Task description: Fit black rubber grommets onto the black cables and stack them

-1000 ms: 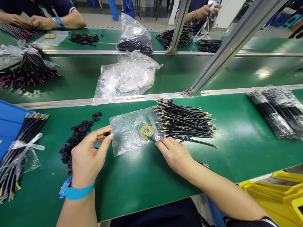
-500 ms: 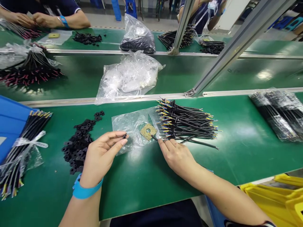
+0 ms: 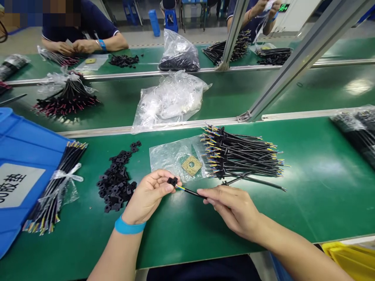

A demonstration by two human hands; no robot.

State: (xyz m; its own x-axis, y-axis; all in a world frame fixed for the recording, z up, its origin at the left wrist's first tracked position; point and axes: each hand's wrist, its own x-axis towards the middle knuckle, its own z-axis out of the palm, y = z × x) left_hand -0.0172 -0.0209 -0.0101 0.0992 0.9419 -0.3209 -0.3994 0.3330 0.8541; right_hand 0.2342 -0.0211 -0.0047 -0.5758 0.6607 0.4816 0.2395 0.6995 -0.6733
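My left hand [image 3: 155,191] pinches a small black rubber grommet [image 3: 172,181] between thumb and fingers. In my right hand [image 3: 231,207] is a black cable [image 3: 193,192], closed between thumb and fingertips. The cable's bare coloured wire ends meet the grommet; whether they have entered its hole I cannot tell. Just beyond the hands, a tan sponge [image 3: 191,166] with a round hole lies on a clear plastic bag [image 3: 164,154]. Left of my left hand spreads a pile of loose black grommets [image 3: 115,187]. A stack of black cables [image 3: 249,154], grommets near their left ends, lies beyond my right hand.
A blue bin [image 3: 29,148] and a tied cable bundle [image 3: 58,187] stand at the left. Bagged cables [image 3: 356,128] lie far right, above a yellow crate [image 3: 351,259]. A metal post [image 3: 293,62] rises behind the bench. Co-workers' hands [image 3: 73,47] work across it.
My right hand has brought the cable from the sponge toward me and left, up to the grommet in my left hand. The view has shifted left.
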